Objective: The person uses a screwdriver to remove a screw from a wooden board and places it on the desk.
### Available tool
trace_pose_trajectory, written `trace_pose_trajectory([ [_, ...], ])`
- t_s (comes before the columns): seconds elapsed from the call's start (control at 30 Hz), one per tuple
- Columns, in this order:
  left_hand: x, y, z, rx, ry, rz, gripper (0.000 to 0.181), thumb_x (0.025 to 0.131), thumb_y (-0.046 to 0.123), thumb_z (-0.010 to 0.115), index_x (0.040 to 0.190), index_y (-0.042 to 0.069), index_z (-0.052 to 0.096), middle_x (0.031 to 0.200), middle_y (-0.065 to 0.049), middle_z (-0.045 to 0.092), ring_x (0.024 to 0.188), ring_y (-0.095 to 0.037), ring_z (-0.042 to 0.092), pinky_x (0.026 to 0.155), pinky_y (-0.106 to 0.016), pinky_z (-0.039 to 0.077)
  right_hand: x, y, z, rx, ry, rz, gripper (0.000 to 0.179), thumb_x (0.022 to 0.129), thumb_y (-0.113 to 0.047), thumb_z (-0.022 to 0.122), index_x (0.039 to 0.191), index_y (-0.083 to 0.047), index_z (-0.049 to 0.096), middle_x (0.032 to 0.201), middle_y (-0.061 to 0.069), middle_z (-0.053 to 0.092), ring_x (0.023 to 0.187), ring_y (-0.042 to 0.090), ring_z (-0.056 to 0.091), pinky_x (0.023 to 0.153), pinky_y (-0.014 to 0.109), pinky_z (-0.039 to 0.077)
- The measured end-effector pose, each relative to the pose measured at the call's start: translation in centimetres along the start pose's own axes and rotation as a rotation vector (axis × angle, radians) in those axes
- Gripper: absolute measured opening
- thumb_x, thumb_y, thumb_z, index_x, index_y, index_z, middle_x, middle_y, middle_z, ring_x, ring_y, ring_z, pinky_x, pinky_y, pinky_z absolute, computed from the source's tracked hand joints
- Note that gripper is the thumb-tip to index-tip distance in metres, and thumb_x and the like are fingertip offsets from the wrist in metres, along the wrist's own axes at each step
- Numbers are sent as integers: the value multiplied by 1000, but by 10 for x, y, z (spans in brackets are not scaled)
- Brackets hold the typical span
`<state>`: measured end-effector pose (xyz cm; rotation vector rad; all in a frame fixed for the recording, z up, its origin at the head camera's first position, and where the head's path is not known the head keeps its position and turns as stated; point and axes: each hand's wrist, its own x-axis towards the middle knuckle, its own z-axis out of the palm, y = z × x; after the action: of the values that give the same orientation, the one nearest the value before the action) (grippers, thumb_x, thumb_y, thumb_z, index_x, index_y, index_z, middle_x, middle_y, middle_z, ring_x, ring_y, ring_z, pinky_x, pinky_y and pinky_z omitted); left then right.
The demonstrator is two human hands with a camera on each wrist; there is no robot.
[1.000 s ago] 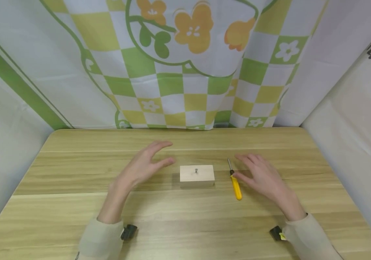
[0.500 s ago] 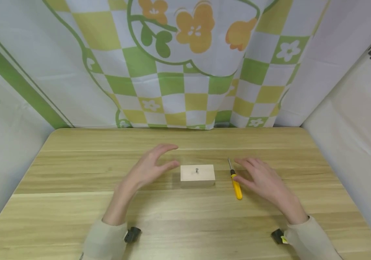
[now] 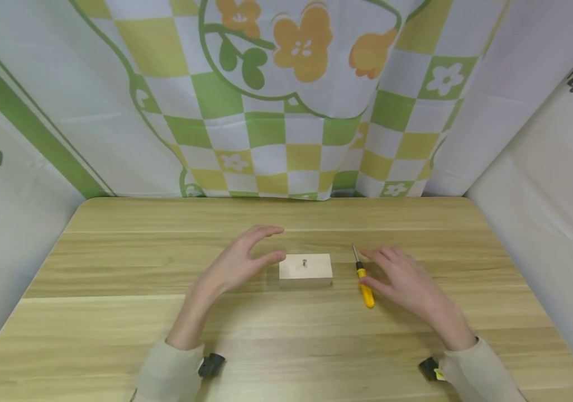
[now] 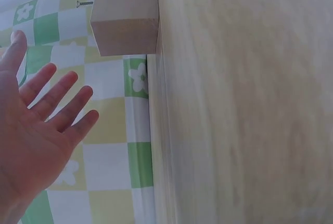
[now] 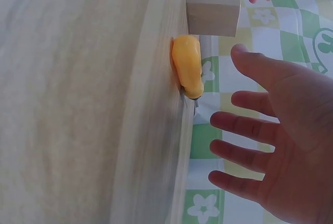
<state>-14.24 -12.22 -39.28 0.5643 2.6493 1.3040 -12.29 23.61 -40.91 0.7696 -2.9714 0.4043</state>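
A pale wooden block point(image 3: 305, 268) lies at the middle of the table, with a screw point(image 3: 304, 262) standing upright from its top face. To its right is a screwdriver point(image 3: 364, 287) with a yellow handle, its metal shaft pointing to the far side. My left hand point(image 3: 238, 262) hovers at the block's left end, fingers and thumb spread apart, holding nothing. Over the screwdriver's right side hangs my right hand point(image 3: 404, 279), its thumb overlapping the yellow handle in the head view. In the right wrist view its fingers are spread and bare, apart from the screwdriver.
The wooden table point(image 3: 286, 346) reaches back to a checkered flower-print curtain point(image 3: 266, 128). White cloth walls point(image 3: 558, 184) close off both sides. A small black device point(image 3: 211, 365) sits at the left cuff, another point(image 3: 431, 368) at the right.
My left hand has moved right and slightly nearer, up to the block's left end. My right hand has dropped slightly toward the screwdriver. The block and screwdriver have stayed in place.
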Motion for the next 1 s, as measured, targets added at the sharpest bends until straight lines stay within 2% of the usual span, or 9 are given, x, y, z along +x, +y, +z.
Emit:
trace_pose_trajectory([
  [0.3, 0, -6, 5, 56, -16, 1, 67, 89, 63, 61, 145, 28, 49, 153, -1, 45, 144, -30, 39, 117, -59, 32, -3, 0, 1, -12, -1, -2, 62, 91, -47, 68, 140, -11, 56, 123, 8, 66, 113, 31, 62, 96, 54, 52],
  [0.6, -1, -13, 8, 131, -31, 19, 70, 84, 58, 71, 144, 28, 50, 150, 4, 49, 142, -24, 42, 117, -52, 36, -6, -3, 1, -10, -7, -10, 61, 91, -47, 68, 139, -12, 57, 121, 7, 67, 112, 30, 63, 93, 53, 54],
  [0.83, -1, -12, 10, 115, -90, 53, 79, 80, 56, 76, 146, 22, 49, 153, 0, 45, 144, -27, 39, 117, -55, 33, -8, -5, 2, -21, -18, -13, 61, 90, -46, 70, 139, -11, 57, 116, 5, 67, 104, 24, 64, 86, 48, 56],
  [1.0, 0, -10, 11, 82, -118, 66, 77, 80, 45, 80, 146, 18, 49, 152, -3, 46, 143, -28, 40, 118, -55, 32, -9, -4, 3, -29, -3, -21, 61, 88, -46, 72, 137, -12, 59, 110, 2, 67, 98, 20, 63, 81, 42, 57],
])
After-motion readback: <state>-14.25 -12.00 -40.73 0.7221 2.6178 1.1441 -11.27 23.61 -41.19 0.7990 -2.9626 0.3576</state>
